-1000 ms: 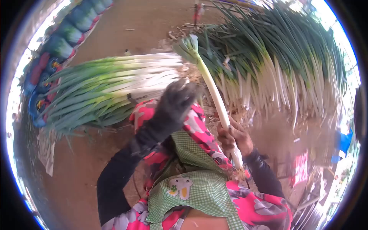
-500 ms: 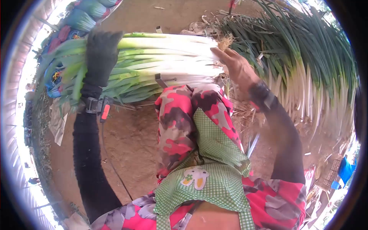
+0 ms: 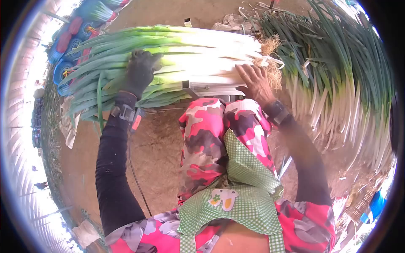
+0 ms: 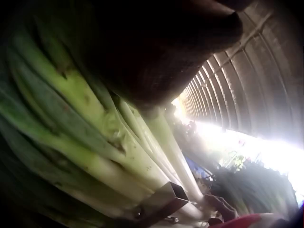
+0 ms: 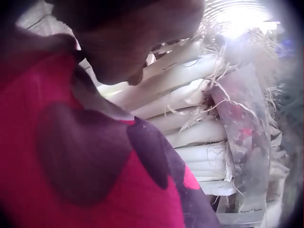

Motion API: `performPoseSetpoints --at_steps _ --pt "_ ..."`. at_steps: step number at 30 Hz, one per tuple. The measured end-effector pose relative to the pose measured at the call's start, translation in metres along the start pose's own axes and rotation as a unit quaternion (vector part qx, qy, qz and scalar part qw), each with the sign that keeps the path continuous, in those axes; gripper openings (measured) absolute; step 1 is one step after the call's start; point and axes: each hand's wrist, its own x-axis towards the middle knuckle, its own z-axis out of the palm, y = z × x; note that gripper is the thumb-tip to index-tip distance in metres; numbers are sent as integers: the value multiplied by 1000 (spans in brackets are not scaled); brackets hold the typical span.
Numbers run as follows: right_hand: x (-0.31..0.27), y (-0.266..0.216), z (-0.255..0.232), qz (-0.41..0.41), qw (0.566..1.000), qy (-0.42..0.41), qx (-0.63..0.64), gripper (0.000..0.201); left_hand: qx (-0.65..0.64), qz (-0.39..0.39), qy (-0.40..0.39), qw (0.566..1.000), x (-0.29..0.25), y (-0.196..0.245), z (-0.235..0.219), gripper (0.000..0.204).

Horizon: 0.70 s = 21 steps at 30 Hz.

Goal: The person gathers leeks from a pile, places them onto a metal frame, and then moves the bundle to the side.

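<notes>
The gloved left hand (image 3: 141, 71) rests on the green leaf part of a wide pile of leeks (image 3: 202, 50), its thumb side toward the white stalks. In the left wrist view the dark hand (image 4: 156, 52) covers the top of the leeks (image 4: 95, 128). Across the white stalks near the roots (image 3: 270, 44) lies the bare right hand (image 3: 257, 84), its fingers spread. From the right wrist, this hand (image 5: 128, 42) shows above the white stalk ends (image 5: 190, 109), which lie beside a flat metal plate (image 5: 247, 137).
A metal bracket (image 3: 188, 88) stands at the pile's near edge, by the knees in patterned trousers (image 3: 206, 126). More leeks (image 3: 333, 76) lie to the right. Tied bundles in blue wrap (image 3: 63, 74) line the upper left. A cable (image 3: 137, 177) hangs from the left wrist.
The single leek held upright in the right hand earlier is no longer held apart from the pile. Since then the left hand has moved right and nearer the body, and the right hand has come down onto the stalks.
</notes>
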Motion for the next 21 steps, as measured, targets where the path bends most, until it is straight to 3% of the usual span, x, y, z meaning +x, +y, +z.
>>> performPoseSetpoints --at_steps 2,5,6,9,17,18,21 --pt "6 -5 0 18 1000 -6 8 72 -22 30 3 999 12 -7 -9 33" --pt "-1 1 11 7 1000 21 22 64 104 -4 18 994 6 23 -21 40" --pt "-5 4 14 -1 999 24 22 62 214 -16 -39 976 -20 30 10 50" --pt "-3 11 16 -13 999 29 44 57 40 -133 12 990 -41 63 9 53" --pt "20 3 -3 -9 999 13 28 58 11 -182 53 982 -33 65 35 43" --pt "19 6 9 21 1000 -6 -7 57 8 -186 54 981 -35 65 38 43" --pt "21 13 23 -18 999 -20 -35 54 -4 -188 21 982 -35 63 33 48"
